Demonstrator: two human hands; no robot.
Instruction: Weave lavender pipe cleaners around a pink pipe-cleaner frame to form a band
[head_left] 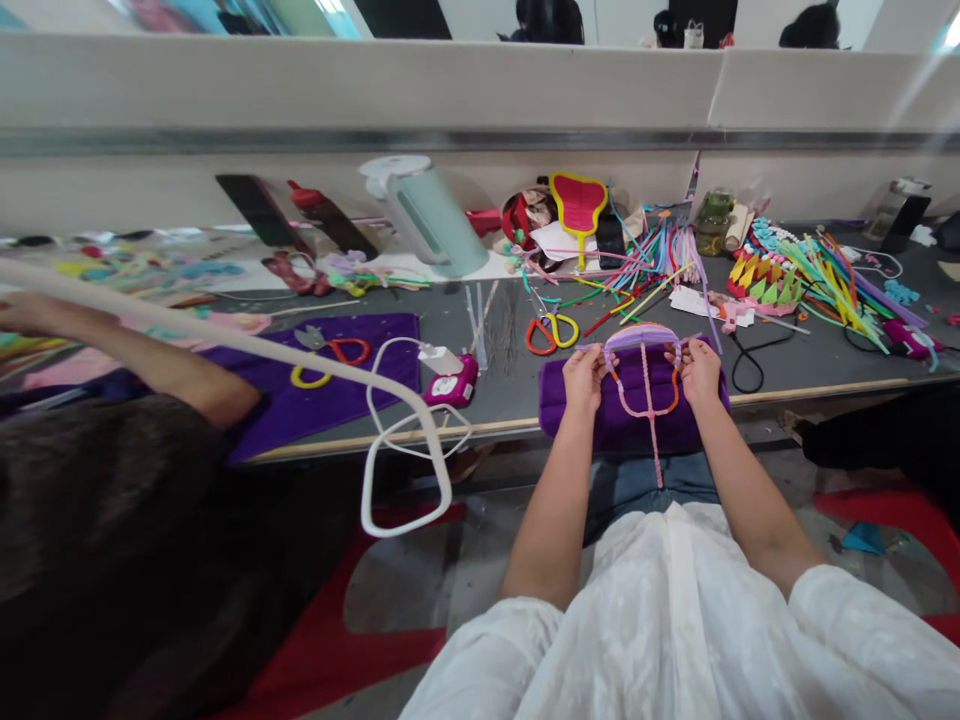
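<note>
At the far left, a co-worker's arm (165, 350) reaches over the counter (480, 415). Farther back stand a dark bottle with a red cap (331, 220) and a pale green kettle (439, 220) with its lid on; what either holds is hidden. Nearer, scissors (330, 362) lie on a purple cloth (390, 345), just left of a magenta power bank (456, 385).

Red-and-yellow scissors (553, 333) rest near the person's left hand (583, 376), whose grip pinches the left side of a pipe-cleaner frame (649, 390). The frame sits in front of the person, above a folded purple cloth (559, 400), between both hands; the right hand (700, 372) grips its other side.

The work looks well along: the rounded outline seems closed, a lilac band spans the top, and a pink stem runs down the middle and out below. The interior is mostly unfilled, and whether every joint is fastened I cannot tell.

Behind, loose pipe cleaners (667, 250) remain unused. Past them stands a greenish glass jar (714, 215), contents unclear; at far right, a clear bottle (894, 208), its fill too indistinct to judge.
</note>
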